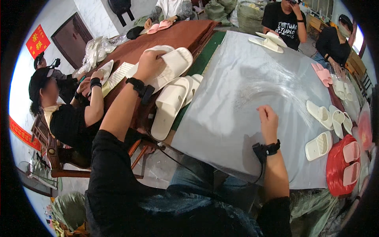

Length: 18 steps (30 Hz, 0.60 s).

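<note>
Nearest, right hand loosely curled with nothing in it, knuckles down on the clear plastic sheet covering the bench, forearm bent in from the lower edge. Farther out to the left, left arm stretched long, left hand clamped over the top cream slipper. That slipper on a loose stack of more cream slippers at the sheet's left edge.

A grey sheet is covering the table — cream slippers are lying at its left edge, more cream slippers and pink slippers on the right.
</note>
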{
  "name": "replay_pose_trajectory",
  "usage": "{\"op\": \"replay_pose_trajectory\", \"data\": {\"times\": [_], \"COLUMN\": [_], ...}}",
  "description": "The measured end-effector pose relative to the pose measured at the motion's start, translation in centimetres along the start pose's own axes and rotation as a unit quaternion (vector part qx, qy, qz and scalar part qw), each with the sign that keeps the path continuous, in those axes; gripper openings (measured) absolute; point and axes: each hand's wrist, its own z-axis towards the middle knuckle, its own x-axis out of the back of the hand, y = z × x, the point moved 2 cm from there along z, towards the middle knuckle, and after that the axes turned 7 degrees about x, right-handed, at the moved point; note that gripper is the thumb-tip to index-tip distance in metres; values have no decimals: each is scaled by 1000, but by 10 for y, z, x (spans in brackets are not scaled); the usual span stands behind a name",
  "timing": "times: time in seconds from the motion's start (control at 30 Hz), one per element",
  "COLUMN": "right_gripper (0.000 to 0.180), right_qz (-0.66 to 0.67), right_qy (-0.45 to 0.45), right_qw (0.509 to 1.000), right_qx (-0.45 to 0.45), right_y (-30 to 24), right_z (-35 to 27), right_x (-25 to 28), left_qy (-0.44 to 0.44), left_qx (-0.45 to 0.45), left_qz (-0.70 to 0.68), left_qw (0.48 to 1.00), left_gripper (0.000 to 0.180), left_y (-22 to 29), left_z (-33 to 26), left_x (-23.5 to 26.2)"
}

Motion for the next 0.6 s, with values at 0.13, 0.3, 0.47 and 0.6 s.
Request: {"op": "replay_pose_trajectory", "data": {"times": [0.13, 0.3, 0.47, 0.6], "right_gripper": [21, 21, 21, 23], "right_qz": [61, 91, 80, 72], "right_qy": [43, 136, 155, 183], "right_qw": [997, 986, 982, 979], "right_qx": [15, -12, -71, -59], "right_y": [-4, -22, -35, -41], "right_z": [5, -21, -68, -93], "right_x": [27, 87, 137, 166], "left_qy": [-53, -66, -80, -166], "left_qx": [-105, -147, -41, 12], "left_qz": [-33, -4, -85, -136], "left_qw": [993, 987, 992, 977], "left_gripper": [29, 27, 18, 29], "left_y": [66, 143, 193, 225], "left_z": [-31, -108, -181, -211], "left_x": [-4, -37, -93, -123]}}
